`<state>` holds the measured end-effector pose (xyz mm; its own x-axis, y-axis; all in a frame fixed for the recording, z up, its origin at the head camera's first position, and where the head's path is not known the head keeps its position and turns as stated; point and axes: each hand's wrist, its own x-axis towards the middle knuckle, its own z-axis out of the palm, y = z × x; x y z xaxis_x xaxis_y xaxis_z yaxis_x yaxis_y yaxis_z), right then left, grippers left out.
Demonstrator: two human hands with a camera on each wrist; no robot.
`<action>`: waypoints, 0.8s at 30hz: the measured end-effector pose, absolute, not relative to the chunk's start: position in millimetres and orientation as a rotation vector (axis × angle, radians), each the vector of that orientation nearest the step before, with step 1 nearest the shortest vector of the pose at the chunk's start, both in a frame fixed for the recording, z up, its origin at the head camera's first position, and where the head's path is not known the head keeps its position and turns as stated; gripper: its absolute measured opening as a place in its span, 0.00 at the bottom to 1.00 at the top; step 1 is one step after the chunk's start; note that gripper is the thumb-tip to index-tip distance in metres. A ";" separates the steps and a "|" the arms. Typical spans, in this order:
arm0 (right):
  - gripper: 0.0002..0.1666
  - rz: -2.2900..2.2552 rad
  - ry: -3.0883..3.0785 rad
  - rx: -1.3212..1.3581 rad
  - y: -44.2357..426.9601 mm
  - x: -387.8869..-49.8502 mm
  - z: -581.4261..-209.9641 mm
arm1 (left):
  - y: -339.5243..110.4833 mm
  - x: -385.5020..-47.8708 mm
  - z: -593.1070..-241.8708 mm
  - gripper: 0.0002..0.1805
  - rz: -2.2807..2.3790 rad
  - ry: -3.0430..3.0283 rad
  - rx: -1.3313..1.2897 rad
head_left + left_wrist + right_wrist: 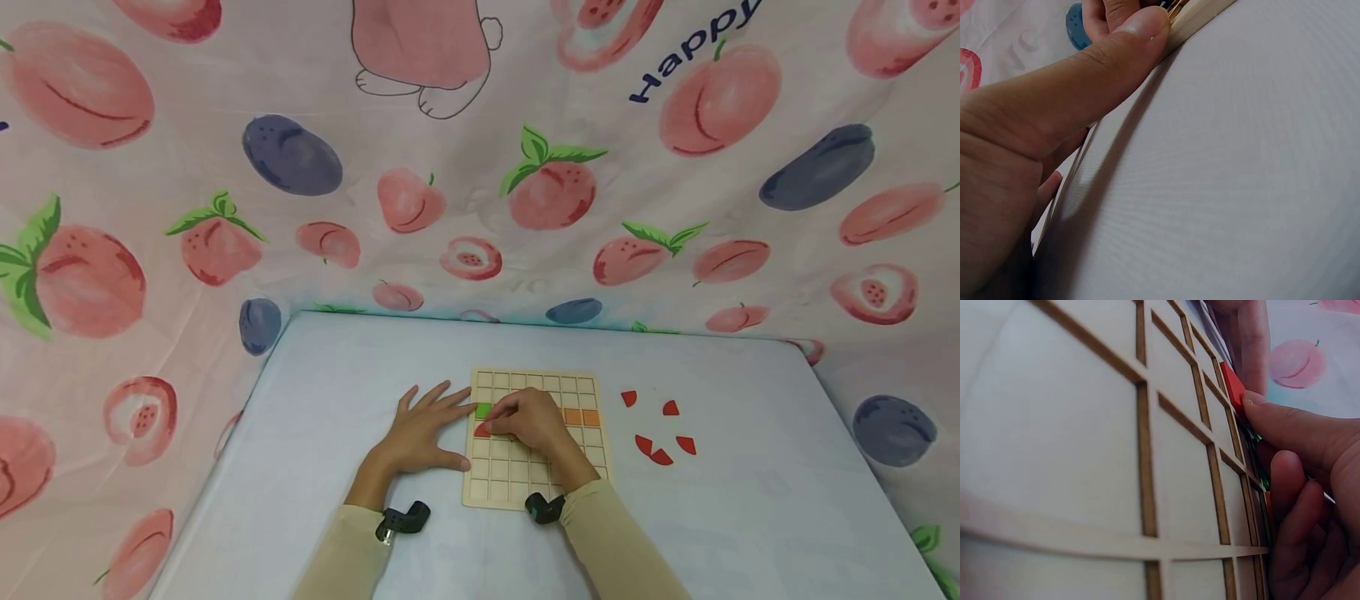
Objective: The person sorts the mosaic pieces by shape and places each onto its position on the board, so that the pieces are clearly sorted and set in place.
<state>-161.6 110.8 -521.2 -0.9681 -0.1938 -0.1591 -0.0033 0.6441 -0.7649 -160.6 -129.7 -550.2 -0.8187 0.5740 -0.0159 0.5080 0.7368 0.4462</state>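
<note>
A wooden grid board [495, 492] lies on the white table. My right hand [531, 421] is over its middle and pinches a red piece [482, 430] between thumb and fingers at the left column, just below a green square [483, 410]. In the right wrist view, the thumb of the right hand [1310, 487] presses the red piece [1233, 387] at the board's edge. My left hand [420, 433] is spread at the board's left side, thumb and fingertips at its edge. The left wrist view has the left thumb [1085, 81] against the board's side [1200, 22].
Orange squares [582, 417] sit in the same row as the green one, toward the right. Several loose red pieces [661, 457] lie on the table [750, 517] right of the board. A fruit-patterned cloth [465, 192] stands behind and beside the table.
</note>
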 end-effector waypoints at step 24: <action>0.05 -1.258 2.610 -0.228 115.0 -162.8 -526.4 | -129.2 -160.5 -548.9 0.53 0.656 2.783 0.878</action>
